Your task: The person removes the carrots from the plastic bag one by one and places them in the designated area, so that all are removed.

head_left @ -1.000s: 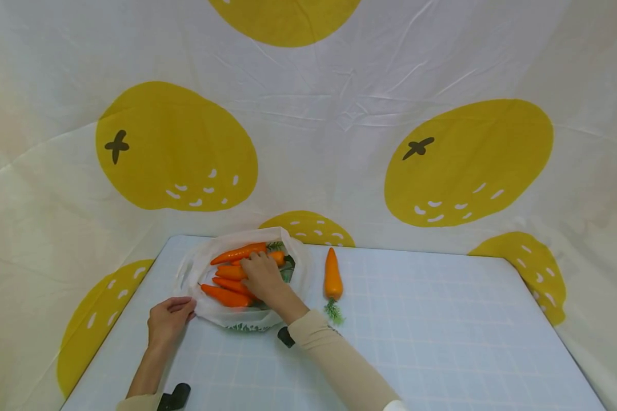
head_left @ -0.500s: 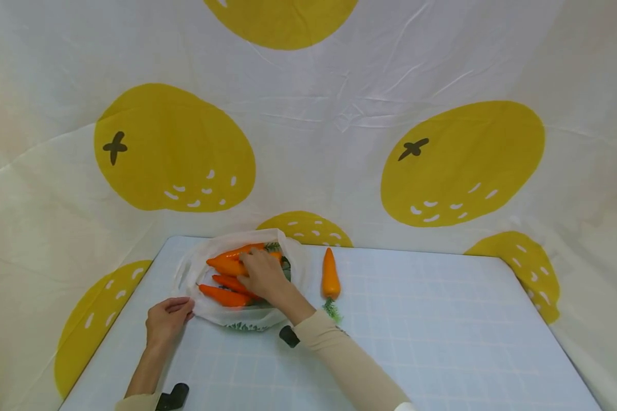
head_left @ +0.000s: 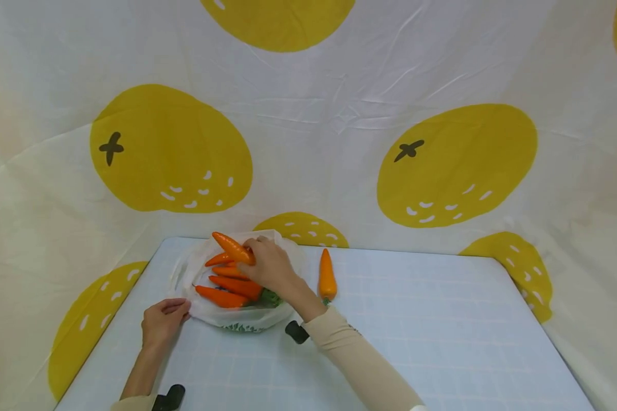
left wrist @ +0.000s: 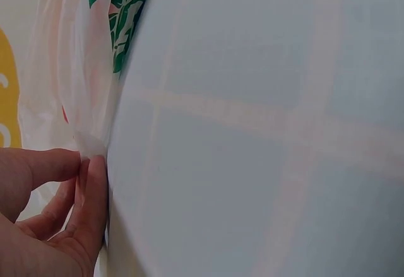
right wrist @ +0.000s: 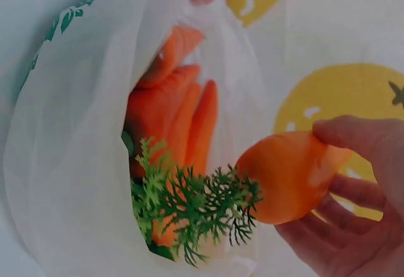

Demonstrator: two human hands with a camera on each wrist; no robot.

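A white plastic bag (head_left: 211,311) with green leaf print lies with its mouth open on the table's left side. Inside it are several orange carrots (head_left: 226,297), some with green tops. My right hand (head_left: 273,264) grips one carrot (head_left: 231,247) above the bag's mouth; in the right wrist view its leafy top (right wrist: 208,204) points back toward the bag. At the bag's near left edge, my left hand (head_left: 163,324) pinches the plastic rim between thumb and fingers, as the left wrist view (left wrist: 57,207) confirms. Another carrot (head_left: 327,275) lies on the table right of the bag.
The table (head_left: 421,331) has a pale blue checked cover. Behind it hangs a white cloth (head_left: 308,171) printed with large yellow fruit. Dark wrist-camera mounts (head_left: 296,332) sit at both wrists.
My right hand has lifted a carrot out from among those in the bag, raising it slightly. The remaining carrots have shifted a little. My left hand keeps its place at the rim.
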